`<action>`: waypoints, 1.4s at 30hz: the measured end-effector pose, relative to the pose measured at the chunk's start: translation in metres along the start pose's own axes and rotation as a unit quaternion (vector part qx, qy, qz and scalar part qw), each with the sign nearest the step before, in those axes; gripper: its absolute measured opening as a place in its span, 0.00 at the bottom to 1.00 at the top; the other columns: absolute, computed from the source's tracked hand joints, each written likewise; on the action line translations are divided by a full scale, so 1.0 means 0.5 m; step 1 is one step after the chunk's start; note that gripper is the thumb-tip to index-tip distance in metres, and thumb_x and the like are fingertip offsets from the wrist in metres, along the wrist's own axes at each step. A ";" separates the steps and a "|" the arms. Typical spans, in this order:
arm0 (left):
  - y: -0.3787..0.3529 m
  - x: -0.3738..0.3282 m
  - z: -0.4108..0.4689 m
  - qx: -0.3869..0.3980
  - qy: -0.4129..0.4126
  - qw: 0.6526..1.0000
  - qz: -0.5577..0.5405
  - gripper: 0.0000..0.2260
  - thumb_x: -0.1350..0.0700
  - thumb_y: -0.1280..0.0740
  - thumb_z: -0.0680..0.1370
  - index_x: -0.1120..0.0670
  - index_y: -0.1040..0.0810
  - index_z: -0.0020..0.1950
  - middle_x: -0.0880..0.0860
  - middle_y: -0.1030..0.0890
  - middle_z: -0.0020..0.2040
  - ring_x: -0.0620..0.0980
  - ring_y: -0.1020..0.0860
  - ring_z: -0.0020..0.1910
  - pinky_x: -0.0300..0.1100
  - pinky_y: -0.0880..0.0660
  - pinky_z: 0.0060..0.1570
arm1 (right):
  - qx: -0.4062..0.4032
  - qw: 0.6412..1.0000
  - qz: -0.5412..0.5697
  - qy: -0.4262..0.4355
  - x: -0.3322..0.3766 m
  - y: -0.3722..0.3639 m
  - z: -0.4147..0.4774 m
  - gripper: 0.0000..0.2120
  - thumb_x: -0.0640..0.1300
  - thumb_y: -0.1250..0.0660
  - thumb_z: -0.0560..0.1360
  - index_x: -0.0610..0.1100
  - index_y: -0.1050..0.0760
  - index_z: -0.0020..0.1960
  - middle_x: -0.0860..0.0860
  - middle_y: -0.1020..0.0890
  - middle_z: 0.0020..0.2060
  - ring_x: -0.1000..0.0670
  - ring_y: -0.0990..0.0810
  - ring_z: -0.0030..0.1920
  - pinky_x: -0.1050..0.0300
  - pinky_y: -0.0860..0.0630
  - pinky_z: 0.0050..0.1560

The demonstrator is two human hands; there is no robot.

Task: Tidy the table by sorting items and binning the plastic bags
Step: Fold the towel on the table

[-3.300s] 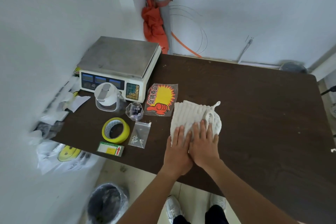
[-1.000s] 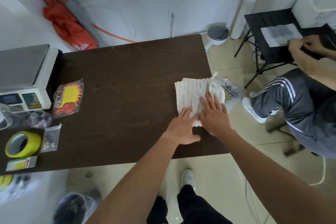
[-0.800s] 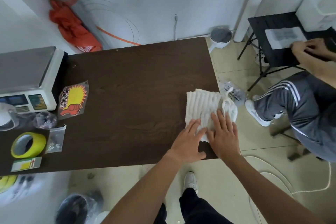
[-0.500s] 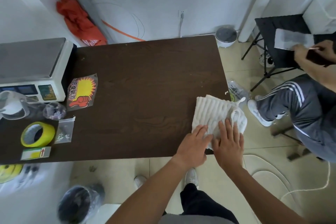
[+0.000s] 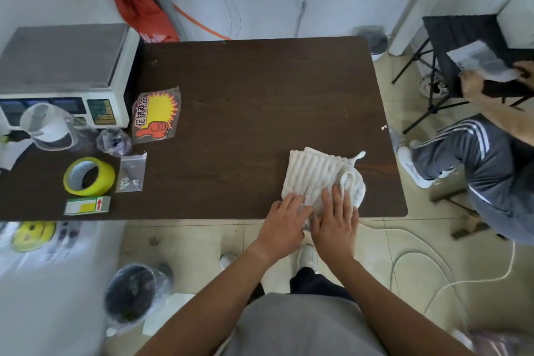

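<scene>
A folded white ribbed cloth (image 5: pixel 319 173) lies near the front right corner of the dark brown table (image 5: pixel 245 113). My left hand (image 5: pixel 284 218) and my right hand (image 5: pixel 335 218) lie side by side with flat fingers pressing on the cloth's near edge. At the table's left lie a small clear zip bag (image 5: pixel 131 172), a crumpled clear bag (image 5: pixel 114 141), a bagged red-and-yellow sticker (image 5: pixel 156 115), a yellow tape roll (image 5: pixel 88 176) and a small green-and-white box (image 5: pixel 86 205). A bin lined with a black bag (image 5: pixel 134 295) stands on the floor below.
A weighing scale (image 5: pixel 63 72) fills the back left corner, with a white jug (image 5: pixel 49 127) in front of it. A seated person (image 5: pixel 491 159) is at the right by a black folding stand (image 5: pixel 450 46). A white cord (image 5: pixel 419 263) lies on the floor.
Both hands slid the cloth along the table to the right, then back a little from the right edge, staying flat on it throughout. The view turned right, revealing the seated person.
</scene>
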State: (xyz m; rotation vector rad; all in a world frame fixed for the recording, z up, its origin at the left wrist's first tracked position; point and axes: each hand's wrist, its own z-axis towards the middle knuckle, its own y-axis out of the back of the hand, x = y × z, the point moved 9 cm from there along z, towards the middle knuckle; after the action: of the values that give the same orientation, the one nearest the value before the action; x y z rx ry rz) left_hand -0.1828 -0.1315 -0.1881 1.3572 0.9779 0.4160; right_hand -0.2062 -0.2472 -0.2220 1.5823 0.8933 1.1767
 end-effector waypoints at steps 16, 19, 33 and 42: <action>0.097 0.302 -0.160 -0.078 0.181 0.980 -0.022 0.19 0.52 0.32 0.73 0.48 0.23 0.63 0.51 0.24 0.64 0.52 0.27 0.66 0.49 0.32 0.68 | 0.112 0.975 -0.067 0.179 0.368 -0.092 0.060 0.32 0.57 0.56 0.81 0.44 0.44 0.81 0.43 0.44 0.81 0.40 0.50 0.81 0.32 0.41 0.75; 0.119 0.371 -0.216 -0.097 0.232 0.967 -0.049 0.17 0.50 0.34 0.75 0.47 0.23 0.64 0.51 0.24 0.65 0.51 0.29 0.67 0.48 0.33 0.69 | 0.145 0.961 -0.070 0.225 0.471 -0.108 0.063 0.36 0.59 0.62 0.77 0.46 0.48 0.82 0.45 0.48 0.82 0.41 0.54 0.81 0.32 0.44 0.76; 0.143 0.470 -0.371 -0.125 0.289 0.948 -0.055 0.15 0.53 0.29 0.69 0.46 0.25 0.55 0.45 0.27 0.56 0.47 0.29 0.57 0.40 0.27 0.57 | 0.227 0.915 -0.123 0.311 0.677 -0.163 0.030 0.40 0.60 0.41 0.79 0.49 0.58 0.82 0.50 0.54 0.82 0.43 0.56 0.81 0.36 0.44 0.76; 0.056 0.436 -0.428 -0.076 0.304 0.950 -0.007 0.31 0.44 0.21 0.61 0.51 0.27 0.60 0.52 0.24 0.59 0.54 0.22 0.57 0.46 0.22 0.55 | 0.228 0.893 -0.087 0.379 0.648 -0.154 -0.042 0.35 0.57 0.51 0.77 0.51 0.52 0.82 0.52 0.52 0.82 0.46 0.55 0.82 0.38 0.47 0.77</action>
State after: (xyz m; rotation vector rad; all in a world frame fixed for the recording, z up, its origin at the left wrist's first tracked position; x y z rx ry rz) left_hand -0.2193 0.1716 -0.2184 1.0940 1.4220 0.9141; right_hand -0.1393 0.0792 -0.2034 1.3296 1.8949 1.5559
